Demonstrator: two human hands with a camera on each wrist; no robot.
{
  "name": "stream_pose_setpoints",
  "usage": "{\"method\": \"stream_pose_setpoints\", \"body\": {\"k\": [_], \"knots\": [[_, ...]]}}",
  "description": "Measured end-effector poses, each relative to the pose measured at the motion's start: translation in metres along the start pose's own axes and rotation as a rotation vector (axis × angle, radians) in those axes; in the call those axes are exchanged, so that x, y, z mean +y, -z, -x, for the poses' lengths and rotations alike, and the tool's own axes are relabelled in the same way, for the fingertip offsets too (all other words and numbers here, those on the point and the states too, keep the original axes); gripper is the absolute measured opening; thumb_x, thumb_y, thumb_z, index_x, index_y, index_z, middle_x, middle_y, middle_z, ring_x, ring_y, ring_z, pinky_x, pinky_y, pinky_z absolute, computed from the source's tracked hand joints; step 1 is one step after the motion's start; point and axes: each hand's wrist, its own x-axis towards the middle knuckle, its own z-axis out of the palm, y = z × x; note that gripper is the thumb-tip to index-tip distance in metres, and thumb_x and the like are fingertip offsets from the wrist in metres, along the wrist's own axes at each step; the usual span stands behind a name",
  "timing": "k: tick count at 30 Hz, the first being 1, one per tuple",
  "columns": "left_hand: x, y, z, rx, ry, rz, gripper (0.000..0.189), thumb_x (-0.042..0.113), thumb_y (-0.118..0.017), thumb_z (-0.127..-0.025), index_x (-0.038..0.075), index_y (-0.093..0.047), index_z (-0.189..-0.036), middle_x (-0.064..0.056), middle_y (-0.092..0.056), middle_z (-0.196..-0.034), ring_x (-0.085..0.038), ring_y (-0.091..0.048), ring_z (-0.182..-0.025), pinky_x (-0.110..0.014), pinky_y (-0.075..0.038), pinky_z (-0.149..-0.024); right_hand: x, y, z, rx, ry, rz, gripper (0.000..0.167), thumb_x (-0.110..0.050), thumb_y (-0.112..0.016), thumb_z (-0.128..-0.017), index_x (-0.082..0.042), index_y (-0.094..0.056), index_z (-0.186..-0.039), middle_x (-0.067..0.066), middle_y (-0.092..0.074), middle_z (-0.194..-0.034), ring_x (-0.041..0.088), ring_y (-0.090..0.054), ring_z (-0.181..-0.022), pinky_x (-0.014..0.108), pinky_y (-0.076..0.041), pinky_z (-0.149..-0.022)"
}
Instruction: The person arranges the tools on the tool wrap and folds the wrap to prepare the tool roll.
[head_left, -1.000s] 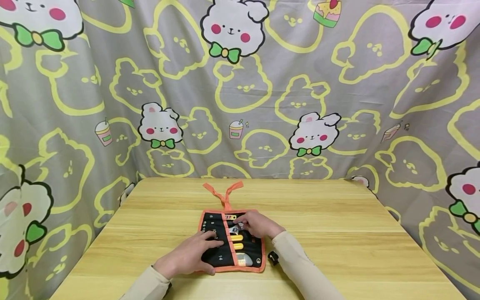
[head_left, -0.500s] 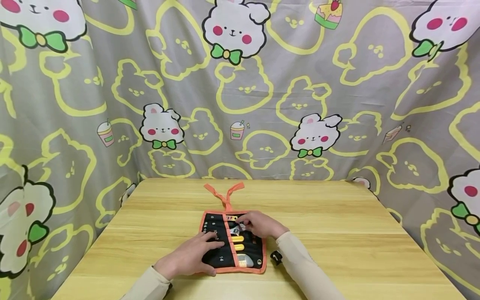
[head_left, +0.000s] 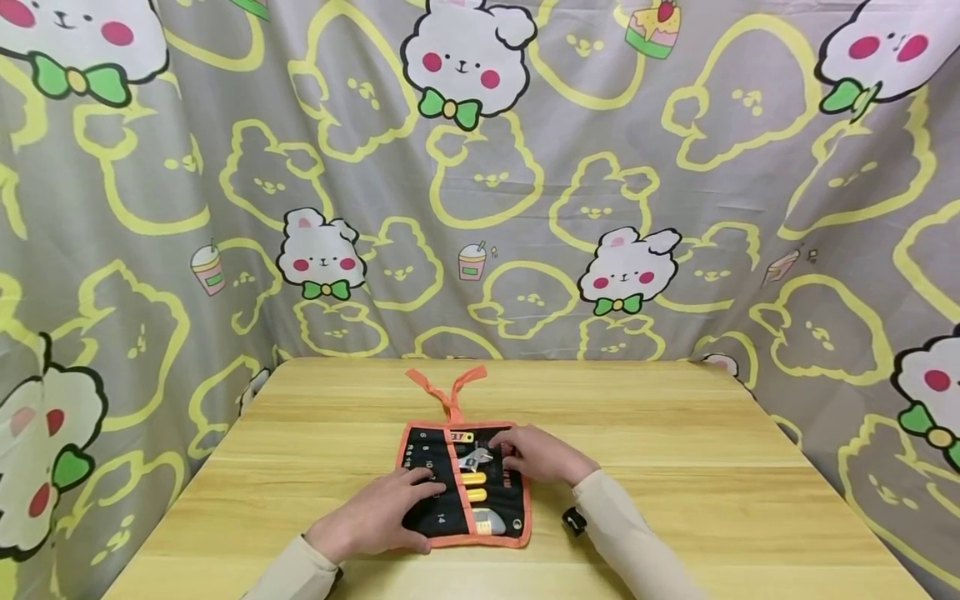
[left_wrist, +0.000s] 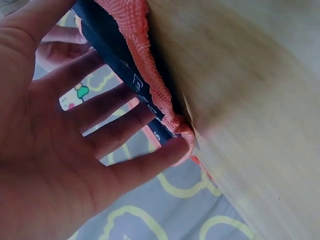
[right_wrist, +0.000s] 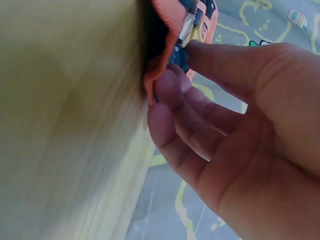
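A black tool pouch (head_left: 437, 518) with orange edging lies unfolded on the table, printed with numbers on its left part. From its pocket row stick out the silver head of an adjustable wrench (head_left: 477, 458), two yellow handles (head_left: 476, 495), a yellow-and-black piece (head_left: 463, 437) and a grey rounded tool (head_left: 491, 522). My left hand (head_left: 375, 512) rests on the left part, fingers spread and fairly straight. Loosely bent fingers of my right hand (head_left: 543, 454) lie at the pouch's right edge, just right of the wrench head, holding nothing; the right wrist view shows fingertips at the orange edging (right_wrist: 167, 55).
Orange tie straps (head_left: 450, 392) stretch from the pouch toward the back of the wooden table (head_left: 675, 433). A grey curtain (head_left: 510, 208) with rabbit prints hangs behind and at both sides. A small black item (head_left: 574, 522) sits by the right sleeve.
My right hand has let go of the adjustable wrench and drawn back to the right, uncovering its head. The left hand stays on the pouch.
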Motion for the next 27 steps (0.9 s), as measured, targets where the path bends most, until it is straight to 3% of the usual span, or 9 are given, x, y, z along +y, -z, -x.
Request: {"method": "stream_pose_setpoints", "body": {"k": [8,15,22,27], "knots": [[0.003,0.000,0.000,0.032,-0.005,-0.049,0.072,0.054,-0.082,-0.081,0.019,-0.061,-0.141,-0.013,-0.056,-0.147,-0.039,-0.054,-0.133,-0.060,-0.046,-0.104,0.004,-0.006,0.028,0.037,0.051,0.050,0.021,-0.015,-0.068,-0.099,-0.009,-0.069,-0.120,-0.008,-0.063,-0.090,0.000,-0.054,-0.077,0.025,-0.052,-0.071],[0.008,-0.007,-0.003,0.061,-0.044,-0.077,0.069,0.054,-0.078,-0.083,0.019,-0.062,-0.139,-0.013,-0.057,-0.146,-0.040,-0.057,-0.130,-0.055,-0.050,-0.103,-0.009,-0.007,0.059,0.069,0.083,0.143,0.016,-0.021,-0.068,-0.100,-0.015,-0.071,-0.115,-0.005,-0.067,-0.108,-0.001,-0.058,-0.088,0.025,-0.055,-0.077],[0.026,-0.012,-0.013,0.067,-0.092,-0.145,0.069,0.054,-0.076,-0.082,0.018,-0.063,-0.140,-0.013,-0.059,-0.145,-0.036,-0.059,-0.129,-0.049,-0.051,-0.103,-0.029,-0.010,0.083,0.019,0.108,0.192,0.022,-0.035,-0.071,-0.098,-0.018,-0.070,-0.112,-0.008,-0.065,-0.100,-0.002,-0.055,-0.079,0.023,-0.052,-0.069],[0.038,-0.013,-0.021,0.048,-0.110,-0.180,0.068,0.054,-0.075,-0.083,0.020,-0.063,-0.139,-0.012,-0.061,-0.143,-0.033,-0.061,-0.127,-0.045,-0.052,-0.103,-0.034,-0.017,0.095,0.008,0.093,0.294,0.031,-0.045,-0.076,-0.091,-0.021,-0.069,-0.108,-0.011,-0.060,-0.091,0.000,-0.048,-0.073,0.022,-0.046,-0.063]]}}
